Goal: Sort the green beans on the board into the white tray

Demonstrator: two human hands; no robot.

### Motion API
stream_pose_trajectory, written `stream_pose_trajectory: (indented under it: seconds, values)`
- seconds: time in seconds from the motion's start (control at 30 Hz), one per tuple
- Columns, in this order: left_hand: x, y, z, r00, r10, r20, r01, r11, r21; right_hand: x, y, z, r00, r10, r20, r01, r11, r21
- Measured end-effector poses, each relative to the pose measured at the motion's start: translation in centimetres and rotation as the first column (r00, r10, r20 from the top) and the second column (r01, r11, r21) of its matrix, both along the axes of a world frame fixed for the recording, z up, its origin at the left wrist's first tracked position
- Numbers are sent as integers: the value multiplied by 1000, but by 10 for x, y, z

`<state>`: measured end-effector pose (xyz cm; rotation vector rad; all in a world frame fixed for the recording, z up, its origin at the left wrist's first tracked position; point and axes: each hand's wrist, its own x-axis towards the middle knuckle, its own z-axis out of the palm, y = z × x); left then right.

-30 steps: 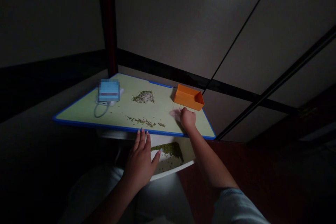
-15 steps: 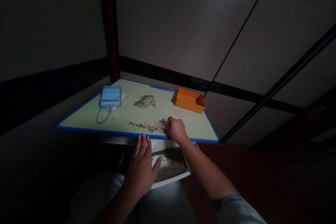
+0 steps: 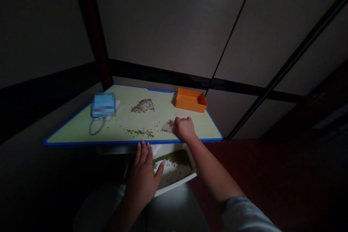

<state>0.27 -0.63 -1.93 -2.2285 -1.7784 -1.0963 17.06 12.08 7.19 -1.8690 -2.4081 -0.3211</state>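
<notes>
A pale green board with a blue rim [image 3: 81,130] carries small green beans: a heap [image 3: 143,105] toward the back and a loose line [image 3: 139,132] near the front edge. My right hand [image 3: 184,129] rests on the board by the front edge, fingers curled down beside a pinkish smear [image 3: 166,127]. My left hand [image 3: 144,172] grips the rim of a white tray [image 3: 176,185] held under the board's front edge; green beans [image 3: 174,157] lie in it.
An orange box [image 3: 190,100] stands at the board's back right corner. A blurred blue item [image 3: 103,105] with a looped cord [image 3: 95,127] sits at the left. Dark walls and a dark post [image 3: 91,29] rise behind the board.
My right hand has slid from beside the orange box toward the front edge of the board. The left hand has stayed on the tray. The view has shifted slightly.
</notes>
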Motion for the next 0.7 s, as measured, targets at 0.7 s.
stream_pose_trajectory:
  seconds: [0.7]
  values:
    - [-3, 1, 0, 1000, -10, 0, 10, 1000, -24, 21, 23, -1, 966, -194, -168, 205, 977, 53]
